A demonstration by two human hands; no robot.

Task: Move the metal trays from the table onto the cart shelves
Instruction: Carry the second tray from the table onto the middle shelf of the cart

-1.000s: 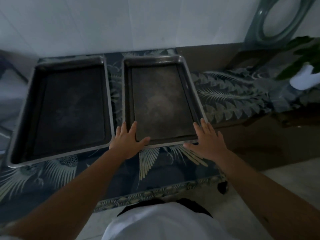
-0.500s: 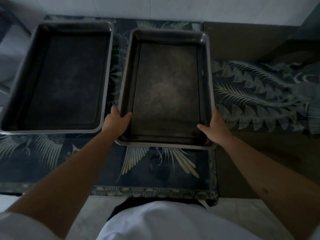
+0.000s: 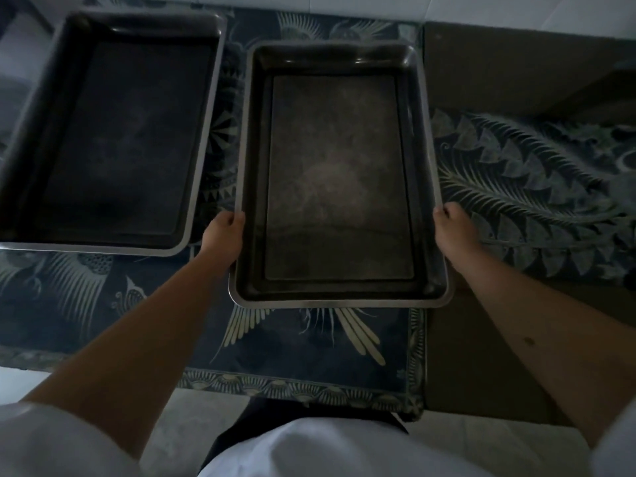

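Observation:
Two dark, empty metal trays lie side by side over a table with a blue bird-patterned cloth (image 3: 103, 304). The right tray (image 3: 339, 180) is held by both long sides and looks raised off the cloth, its near edge close to me. My left hand (image 3: 222, 235) grips its left rim and my right hand (image 3: 456, 232) grips its right rim, fingers curled under. The left tray (image 3: 113, 132) rests flat on the cloth, untouched. No cart is in view.
A brown surface (image 3: 516, 63) extends right of the cloth, with a patterned fabric (image 3: 533, 187) draped over it. A pale wall runs along the back. The table's near edge (image 3: 292, 390) is just in front of my body, with light floor below.
My hands went from lying flat at the right tray's near corners to gripping its sides. The tray has come toward me and looks lifted. My view has tipped downward.

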